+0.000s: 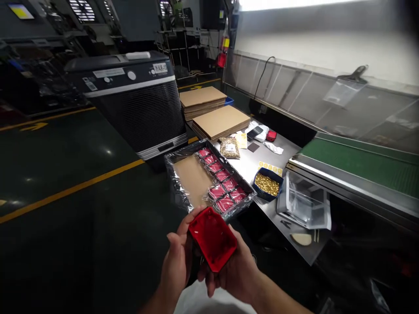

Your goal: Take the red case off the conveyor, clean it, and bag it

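While both of my hands are raised in front of me, low in the head view, they share one red box (212, 239), a shallow rounded-corner piece turned so that its hollow inside faces the camera. My left hand (178, 261) grips its left edge, the thumb curled over the upper rim, and my right hand (235, 272) cups it from beneath, fingers (209, 279) wrapped under the lower edge; both hands are closed about the box, which hangs in the air, clear of the surface. Just beyond it, at the near corner of the steel surface (252, 161), lies a tray (178, 192) lined with crinkled clear film: a brown card covers its left half, and a row of red and pink packets (222, 183) fills its right side. To the right of the tray stands a blue bowl (267, 185) filled with small gold pieces, and beside that a clear plastic container (304, 203) at the near edge. Farther along are a clear bag of gold pieces (229, 148), two stacks of flat cardboard (219, 122), a dark phone on white cloth (257, 131). A green conveyor belt (363, 163) runs along the right, and a large dark machine (134, 100) stands on the floor to the left.
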### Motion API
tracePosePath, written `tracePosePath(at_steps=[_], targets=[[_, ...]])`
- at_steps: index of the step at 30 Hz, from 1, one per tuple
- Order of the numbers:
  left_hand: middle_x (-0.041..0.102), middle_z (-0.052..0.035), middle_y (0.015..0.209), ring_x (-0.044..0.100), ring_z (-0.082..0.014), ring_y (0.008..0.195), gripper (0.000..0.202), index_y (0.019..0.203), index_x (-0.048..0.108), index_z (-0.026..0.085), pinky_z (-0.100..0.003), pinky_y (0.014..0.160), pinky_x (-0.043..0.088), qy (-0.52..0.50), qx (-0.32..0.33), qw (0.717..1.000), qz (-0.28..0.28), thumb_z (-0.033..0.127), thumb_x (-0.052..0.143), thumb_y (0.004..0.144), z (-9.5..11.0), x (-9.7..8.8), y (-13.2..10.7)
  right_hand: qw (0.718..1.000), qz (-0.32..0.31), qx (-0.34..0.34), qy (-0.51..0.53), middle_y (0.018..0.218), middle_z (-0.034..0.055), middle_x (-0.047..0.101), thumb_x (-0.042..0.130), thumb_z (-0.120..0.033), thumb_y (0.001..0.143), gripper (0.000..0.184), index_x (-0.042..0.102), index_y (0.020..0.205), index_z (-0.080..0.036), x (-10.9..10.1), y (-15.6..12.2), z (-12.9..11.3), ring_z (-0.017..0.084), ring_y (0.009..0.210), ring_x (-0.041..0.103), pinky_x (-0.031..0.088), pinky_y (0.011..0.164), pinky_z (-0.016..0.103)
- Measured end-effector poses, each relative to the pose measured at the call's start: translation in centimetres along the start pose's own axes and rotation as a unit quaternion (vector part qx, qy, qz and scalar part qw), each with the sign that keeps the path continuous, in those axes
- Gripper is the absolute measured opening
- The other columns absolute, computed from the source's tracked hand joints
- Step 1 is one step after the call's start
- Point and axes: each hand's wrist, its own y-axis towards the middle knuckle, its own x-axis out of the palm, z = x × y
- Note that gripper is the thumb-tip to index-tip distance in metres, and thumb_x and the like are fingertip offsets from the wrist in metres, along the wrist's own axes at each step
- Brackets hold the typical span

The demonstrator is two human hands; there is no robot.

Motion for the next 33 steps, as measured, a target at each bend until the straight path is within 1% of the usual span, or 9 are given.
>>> tracePosePath(at_steps=[4, 12, 17, 20, 24, 26, 28, 30, 33], targets=[[0.041, -0.0112, 0.147, 0.057, -0.0339, 0.11, 0.089, 0.141, 0.045, 0.027, -0.03, 0.062, 0.058, -0.008, 0.012, 0.999, 0.045, 0.086, 0.036, 0.074, 0.0, -1.1, -0.9, 1.0, -0.009, 0.029, -0.006, 0.083, 0.0272, 0.07, 0.012, -0.088, 0.074, 0.114, 0.054, 0.122, 0.007, 0.0, 0.6, 0.8, 0.027, 0.059, 0.07, 0.053, 0.054, 0.029], [0.047, -0.0137, 0.142, 0.058, -0.0326, 0.108, 0.092, 0.141, 0.044, 0.025, -0.028, 0.061, 0.056, 0.01, -0.002, 0.999, 0.043, 0.086, 0.041, 0.072, -1.6, 0.4, -1.2, 1.0, -0.012, 0.026, 0.004, 0.083, 0.0282, 0.07, 0.01, -0.09, 0.071, 0.119, 0.051, 0.124, 0.008, -1.2, -1.7, 0.8, 0.027, 0.058, 0.069, 0.052, 0.051, 0.028], [0.054, -0.0173, 0.133, 0.066, -0.0287, 0.076, 0.094, 0.144, 0.041, 0.027, -0.024, 0.036, 0.045, -0.003, -0.04, 0.999, 0.002, 0.086, 0.042, 0.07, -4.1, 2.8, -0.4, 1.0, -0.007, -0.003, 0.002, 0.081, 0.0264, 0.07, 0.008, -0.089, 0.073, 0.116, 0.056, 0.117, 0.007, -3.2, -4.8, -0.4, 0.025, 0.057, 0.068, 0.052, 0.054, 0.029], [0.058, -0.0186, 0.127, 0.062, -0.0223, 0.058, 0.095, 0.144, 0.04, 0.026, -0.027, 0.034, 0.045, 0.014, -0.059, 0.998, -0.005, 0.086, 0.04, 0.072, -6.1, 5.3, 0.6, 0.999, 0.013, -0.036, -0.018, 0.081, 0.0247, 0.07, 0.007, -0.085, 0.077, 0.11, 0.058, 0.115, 0.005, -4.6, -7.4, -2.0, 0.023, 0.055, 0.067, 0.049, 0.053, 0.027], [0.061, -0.0172, 0.123, 0.065, -0.027, 0.07, 0.088, 0.143, 0.044, 0.023, -0.026, 0.037, 0.046, 0.043, -0.053, 0.997, 0.042, 0.082, 0.035, 0.079, -9.3, 9.8, 1.9, 0.995, 0.057, -0.058, -0.051, 0.079, 0.0221, 0.071, 0.01, -0.08, 0.082, 0.1, 0.059, 0.114, 0.002, -6.9, -11.6, -4.9, 0.02, 0.051, 0.066, 0.04, 0.047, 0.022], [0.06, -0.0161, 0.126, 0.066, -0.0323, 0.089, 0.085, 0.141, 0.047, 0.022, -0.03, 0.048, 0.054, 0.066, -0.053, 0.995, 0.06, 0.081, 0.033, 0.081, -11.1, 12.1, 2.5, 0.997, 0.045, -0.046, -0.047, 0.078, 0.0223, 0.071, 0.009, -0.081, 0.081, 0.102, 0.06, 0.111, 0.003, -8.3, -13.9, -6.4, 0.02, 0.052, 0.066, 0.041, 0.048, 0.023], [0.058, -0.0136, 0.131, 0.058, -0.0339, 0.111, 0.086, 0.137, 0.051, 0.02, -0.036, 0.079, 0.057, 0.107, -0.044, 0.99, 0.081, 0.081, 0.029, 0.081, -12.8, 14.0, 3.0, 0.999, 0.013, -0.02, -0.027, 0.077, 0.0227, 0.071, 0.004, -0.083, 0.079, 0.107, 0.06, 0.11, 0.003, -9.9, -15.9, -7.9, 0.022, 0.053, 0.066, 0.043, 0.049, 0.025], [0.055, -0.01, 0.136, 0.045, -0.0313, 0.128, 0.086, 0.135, 0.054, 0.02, -0.035, 0.105, 0.042, 0.153, -0.026, 0.983, 0.095, 0.081, 0.025, 0.082, -14.3, 15.7, 3.5, 1.0, -0.018, 0.0, -0.008, 0.075, 0.0225, 0.07, -0.002, -0.085, 0.076, 0.112, 0.059, 0.11, 0.003, -11.3, -17.7, -9.2, 0.023, 0.051, 0.066, 0.043, 0.048, 0.025], [0.052, -0.0057, 0.141, 0.035, -0.0276, 0.137, 0.081, 0.134, 0.055, 0.023, -0.031, 0.115, 0.027, 0.2, -0.019, 0.975, 0.093, 0.079, 0.023, 0.084, -16.0, 17.6, 4.0, 0.999, -0.04, 0.009, 0.004, 0.075, 0.0215, 0.071, -0.007, -0.085, 0.074, 0.114, 0.058, 0.111, 0.001, -13.0, -19.9, -10.6, 0.024, 0.051, 0.066, 0.044, 0.05, 0.027]])
